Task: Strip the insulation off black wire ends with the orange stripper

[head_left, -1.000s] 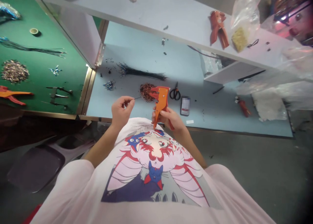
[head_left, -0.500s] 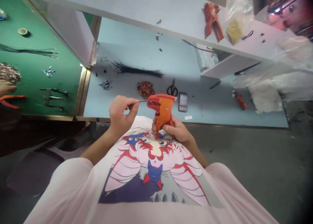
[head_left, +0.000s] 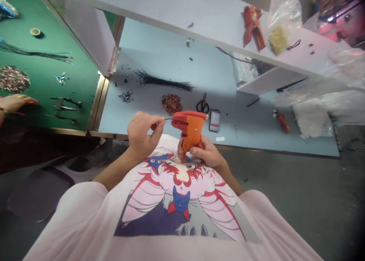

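My left hand [head_left: 144,133] pinches a short dark wire [head_left: 168,119] between thumb and fingertips. The wire's free end points right, at the jaws of a red and orange wire stripper [head_left: 192,129]; I cannot tell whether it sits inside them. My right hand [head_left: 203,151] is wrapped round the stripper's handles, in front of my shirt. Just beyond the tool lies a heap of copper-coloured wire pieces [head_left: 171,103]. Farther back is a bundle of long dark wires [head_left: 165,82], with a small pile of blue and silver bits [head_left: 125,96] to its left.
Black-handled scissors [head_left: 203,105] and a phone [head_left: 215,120] lie right of the heap. A raised shelf [head_left: 171,17] crosses the back, bearing another red wire stripper [head_left: 253,28]. At the green table [head_left: 82,69] on the left, another person's hand [head_left: 18,103] rests near the edge.
The view has shifted slightly, so the table things appear a little further right. My hands keep nearly the same pose. The other person's hand reaches further into view at the left.
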Available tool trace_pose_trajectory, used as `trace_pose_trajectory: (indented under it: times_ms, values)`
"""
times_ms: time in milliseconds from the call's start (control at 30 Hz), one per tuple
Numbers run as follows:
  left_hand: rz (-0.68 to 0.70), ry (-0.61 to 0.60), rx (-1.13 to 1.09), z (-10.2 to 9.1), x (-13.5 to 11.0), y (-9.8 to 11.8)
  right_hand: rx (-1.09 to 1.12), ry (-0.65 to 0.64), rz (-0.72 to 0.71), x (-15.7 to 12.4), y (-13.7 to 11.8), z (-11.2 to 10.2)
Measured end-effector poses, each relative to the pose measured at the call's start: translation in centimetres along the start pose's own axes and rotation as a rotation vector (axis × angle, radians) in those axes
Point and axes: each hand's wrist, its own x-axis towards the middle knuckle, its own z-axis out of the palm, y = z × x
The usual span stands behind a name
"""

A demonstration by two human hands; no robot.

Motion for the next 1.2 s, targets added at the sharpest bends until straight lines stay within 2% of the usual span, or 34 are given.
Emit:
trace_pose_trajectory:
  times_ms: [267, 500, 833, 967, 1200]
  values:
    - [0.037, -0.013, 0.009, 0.1, 0.0, 0.1, -0.014, -0.001, -0.034, 0.1, 0.0, 0.1]
    - [0.071, 0.024, 0.002, 0.1, 0.0, -0.1, -0.117, -0.027, -0.016, 0.4, -0.2, 0.2]
    - [0.057, 0.047, -0.022, 0.0, -0.1, -0.2, -0.123, -0.04, -0.032, 0.9, 0.4, 0.3]
    - [0.006, 0.024, -0.057, -0.1, -0.1, -0.1, -0.094, -0.052, -0.034, 1.1, 0.3, 0.3]
    - [-0.164, -0.05, -0.148, -0.3, 0.2, 0.5, 0.045, -0.071, 0.029, 1.3, 0.3, 0.1]
